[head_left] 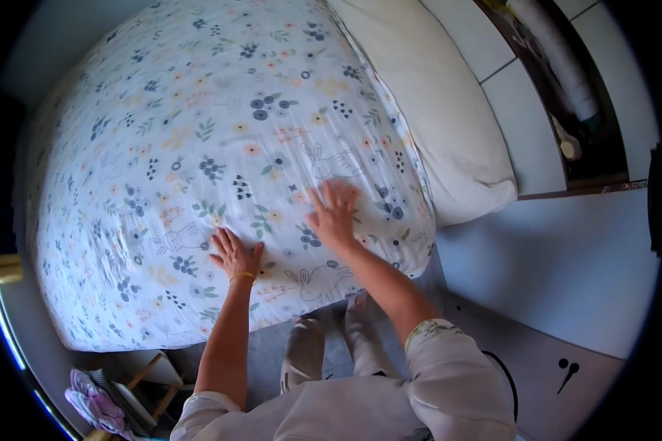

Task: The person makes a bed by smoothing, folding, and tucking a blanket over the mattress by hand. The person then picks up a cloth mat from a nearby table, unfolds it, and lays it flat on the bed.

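Observation:
A white fitted sheet (221,184) printed with rabbits, flowers and leaves covers the mattress in front of me. My left hand (235,255) lies flat on it near the front edge, fingers spread, a thin yellow band at the wrist. Farther to the right, my right hand (333,213) is over the sheet with its fingers apart, slightly smeared by motion. Whether its palm touches the cloth I cannot tell. Neither hand holds anything. Light creases run through the fabric around both hands.
A cream pillow (449,125) lies along the right end of the bed. Beyond it, a headboard shelf (596,158) holds a rolled item (555,59) and small things. At lower left stand a wooden-framed rack (154,382) and a pink-purple cloth bundle (94,400). Grey floor (265,360) shows by my feet.

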